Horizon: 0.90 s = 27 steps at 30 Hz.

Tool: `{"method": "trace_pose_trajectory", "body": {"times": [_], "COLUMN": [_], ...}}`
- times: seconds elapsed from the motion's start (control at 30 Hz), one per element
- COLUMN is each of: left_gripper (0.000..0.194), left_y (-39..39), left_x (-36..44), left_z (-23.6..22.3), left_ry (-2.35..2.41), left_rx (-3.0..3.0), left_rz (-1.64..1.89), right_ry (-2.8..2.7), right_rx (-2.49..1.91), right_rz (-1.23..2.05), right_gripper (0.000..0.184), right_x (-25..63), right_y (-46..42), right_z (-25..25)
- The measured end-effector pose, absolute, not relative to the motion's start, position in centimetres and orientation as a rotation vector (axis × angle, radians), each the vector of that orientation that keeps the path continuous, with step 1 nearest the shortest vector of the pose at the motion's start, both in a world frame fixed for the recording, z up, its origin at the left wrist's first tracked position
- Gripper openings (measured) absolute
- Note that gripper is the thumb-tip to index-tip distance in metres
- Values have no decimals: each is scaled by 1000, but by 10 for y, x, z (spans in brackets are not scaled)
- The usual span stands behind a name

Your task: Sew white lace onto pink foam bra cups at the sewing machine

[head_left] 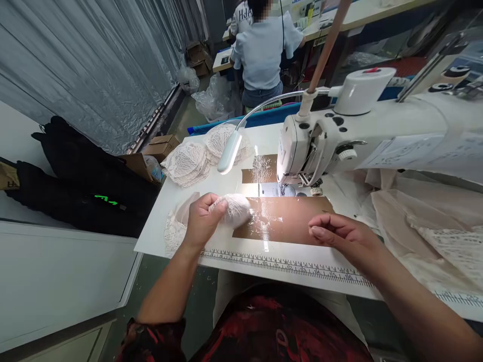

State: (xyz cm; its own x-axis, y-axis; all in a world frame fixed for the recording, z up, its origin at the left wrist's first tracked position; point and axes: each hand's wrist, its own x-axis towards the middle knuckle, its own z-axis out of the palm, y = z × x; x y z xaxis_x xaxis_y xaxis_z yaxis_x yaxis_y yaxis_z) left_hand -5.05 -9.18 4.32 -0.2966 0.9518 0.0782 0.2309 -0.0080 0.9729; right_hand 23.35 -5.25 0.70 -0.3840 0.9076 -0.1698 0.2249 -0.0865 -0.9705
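Observation:
My left hand is closed round a small white lace piece, held just above the white sewing table to the left of the needle. More lace lies flat under that hand at the table's left edge. My right hand hovers over the table's front right with its fingers curled loosely together and nothing visible in them. The white sewing machine stands just behind both hands, its needle area lit by a gooseneck lamp.
A stack of white lace pieces sits at the table's far left. Cream fabric and lace are heaped on the right. A printed ruler runs along the front edge. Black bags lie at left. Another person works behind.

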Motion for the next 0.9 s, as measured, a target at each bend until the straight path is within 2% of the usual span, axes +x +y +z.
{"method": "trace_pose_trajectory", "body": {"times": [0.07, 0.17, 0.2, 0.3, 0.43, 0.53, 0.7, 0.9], "left_gripper": [24, 22, 20, 20, 26, 31, 32, 36], "left_y": [-71, -41, -34, -27, -40, -42, -35, -19], "left_x": [-44, -7, 8, 47, 56, 39, 18, 13], "left_z": [42, 19, 10, -11, -7, 5, -3, -24], "left_ry": [1794, 1834, 1825, 1775, 1690, 1631, 1439, 1384], "left_rx": [1706, 2294, 2388, 2446, 2527, 2513, 2549, 2514], "left_rz": [1243, 832, 633, 430, 232, 199, 386, 525], "right_ry": [-1731, -1985, -2066, -2281, -2487, -2633, -2728, -2664], "right_rx": [-1290, -1283, -1287, -1334, -1225, -1157, -1160, -1156], "right_rz": [1376, 1206, 1158, 985, 735, 513, 126, 35], "right_gripper": [36, 31, 29, 27, 29, 27, 27, 30], "right_x": [241, 240, 237, 225, 210, 205, 203, 200], "right_y": [-45, -30, -24, -7, -1, -7, -14, -6], "right_z": [11, 18, 20, 21, 6, -10, -23, -23]}}
